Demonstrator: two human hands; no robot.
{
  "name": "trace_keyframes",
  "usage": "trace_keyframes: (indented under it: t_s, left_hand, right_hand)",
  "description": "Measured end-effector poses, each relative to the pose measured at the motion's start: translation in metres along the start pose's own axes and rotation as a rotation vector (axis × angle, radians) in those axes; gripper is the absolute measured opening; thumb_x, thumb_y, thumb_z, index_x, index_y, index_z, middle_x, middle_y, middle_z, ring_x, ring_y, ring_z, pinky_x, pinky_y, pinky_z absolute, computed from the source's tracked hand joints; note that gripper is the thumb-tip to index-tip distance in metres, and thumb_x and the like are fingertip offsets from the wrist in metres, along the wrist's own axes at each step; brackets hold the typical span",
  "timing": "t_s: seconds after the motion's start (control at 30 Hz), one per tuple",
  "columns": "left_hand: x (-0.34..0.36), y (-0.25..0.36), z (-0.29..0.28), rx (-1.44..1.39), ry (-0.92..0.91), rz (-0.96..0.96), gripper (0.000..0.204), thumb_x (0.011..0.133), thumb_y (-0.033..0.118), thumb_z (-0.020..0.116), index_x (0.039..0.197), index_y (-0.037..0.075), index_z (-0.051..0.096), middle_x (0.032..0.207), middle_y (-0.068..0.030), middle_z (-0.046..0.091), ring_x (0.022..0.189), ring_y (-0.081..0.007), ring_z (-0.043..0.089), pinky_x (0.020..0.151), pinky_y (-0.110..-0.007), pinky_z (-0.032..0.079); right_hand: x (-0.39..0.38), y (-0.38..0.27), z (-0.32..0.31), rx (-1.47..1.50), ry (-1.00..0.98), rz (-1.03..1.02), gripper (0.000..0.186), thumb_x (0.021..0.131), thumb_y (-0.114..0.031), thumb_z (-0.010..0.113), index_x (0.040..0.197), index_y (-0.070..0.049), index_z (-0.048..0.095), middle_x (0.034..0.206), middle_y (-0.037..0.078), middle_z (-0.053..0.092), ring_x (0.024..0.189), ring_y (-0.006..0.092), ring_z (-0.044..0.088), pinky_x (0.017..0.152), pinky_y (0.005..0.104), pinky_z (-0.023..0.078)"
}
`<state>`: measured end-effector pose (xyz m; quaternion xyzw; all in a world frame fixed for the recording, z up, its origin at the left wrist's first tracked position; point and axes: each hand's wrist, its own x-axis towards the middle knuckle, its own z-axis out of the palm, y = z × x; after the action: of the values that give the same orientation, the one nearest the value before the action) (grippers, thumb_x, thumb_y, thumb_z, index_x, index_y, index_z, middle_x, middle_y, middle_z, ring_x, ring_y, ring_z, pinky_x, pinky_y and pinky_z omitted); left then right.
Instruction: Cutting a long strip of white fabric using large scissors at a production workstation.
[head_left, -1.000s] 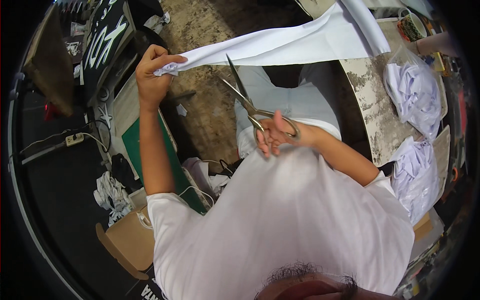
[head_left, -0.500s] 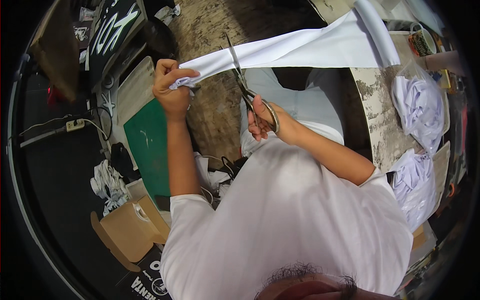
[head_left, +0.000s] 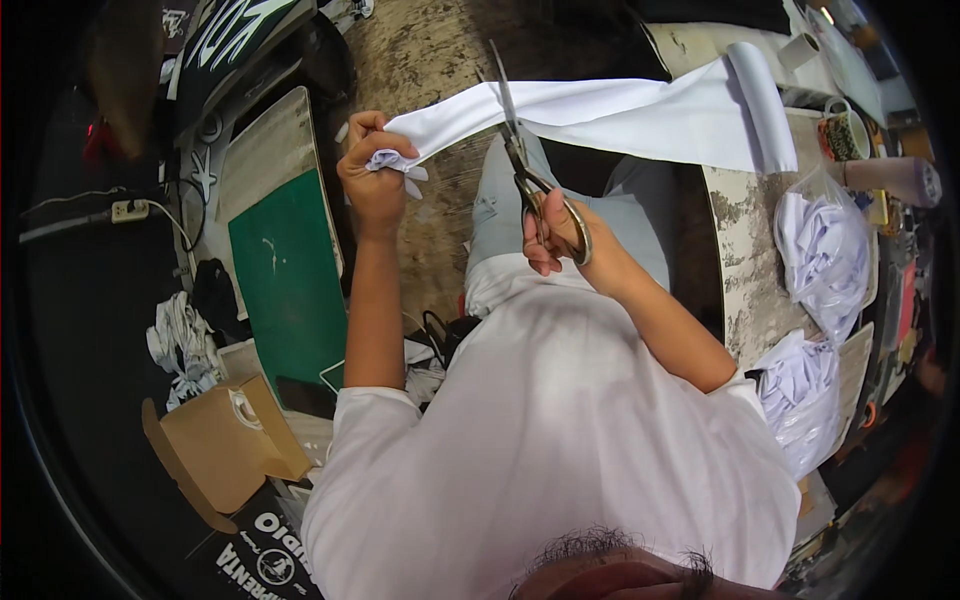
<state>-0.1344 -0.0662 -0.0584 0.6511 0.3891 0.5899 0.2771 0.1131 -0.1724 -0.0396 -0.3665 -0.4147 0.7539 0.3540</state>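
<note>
The white fabric strip (head_left: pixel 640 115) is stretched above the lap, from the left hand (head_left: pixel 376 195) across to a rolled end (head_left: pixel 766 110) that appears to be supported by the worn tabletop (head_left: pixel 738 235) on the right. Its near end is gathered in the left hand, which is closed with the thumb pressed over the crumpled folds. The scissors (head_left: pixel 517 150) are gripped by the right hand (head_left: pixel 600 243), with the fingers curled through the handles; the blades are crossed over the strip close to the left hand, but whether cloth is caught between them cannot be told. The strip is judged to be light, soft and limp, perhaps a little slippery, unlikely to be broken but easily creased or twisted; it is best held by the gathered end, with the fingers kept clear of the blades, while the slack is steadied by the weight of the roll. Beyond the roll, a patterned mug (head_left: pixel 842 136) is stood where it could be knocked by a swinging roll. On the right side, two clear bags, an upper bag (head_left: pixel 825 240) and a lower bag (head_left: pixel 800 385), are filled with white cloth. On the left, a green mat (head_left: pixel 285 290) and an opened cardboard box (head_left: pixel 225 445) are set well apart from the blades.
</note>
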Motion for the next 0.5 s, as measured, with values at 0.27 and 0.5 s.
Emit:
trace_keyframes:
  t_s: [0.27, 0.5]
  left_hand:
    - [-0.007, -0.013, 0.004, -0.046, -0.007, -0.080, 0.026, 0.059, -0.015, 0.058, 0.071, 0.005, 0.069, 0.094, -0.0062, 0.050, 0.093, -0.0175, 0.050, 0.084, -0.024, 0.035]
    - [-0.010, -0.037, -0.008, -0.475, -0.191, -0.606, 0.017, 0.073, -0.003, 0.066, 0.089, 0.001, 0.069, 0.084, -0.0025, 0.059, 0.066, -0.0071, 0.049, 0.062, -0.021, 0.039]
  right_hand:
    - [0.002, -0.003, -0.005, 0.017, 0.045, 0.027, 0.063, 0.096, -0.066, 0.043, 0.085, -0.005, 0.051, 0.063, 0.003, 0.052, 0.057, 0.0100, 0.051, 0.051, 0.0232, 0.035]
    - [-0.006, -0.015, -0.010, -0.065, 0.056, -0.009, 0.052, 0.096, -0.058, 0.055, 0.084, -0.008, 0.050, 0.062, 0.000, 0.048, 0.057, 0.0091, 0.047, 0.052, 0.0233, 0.034]
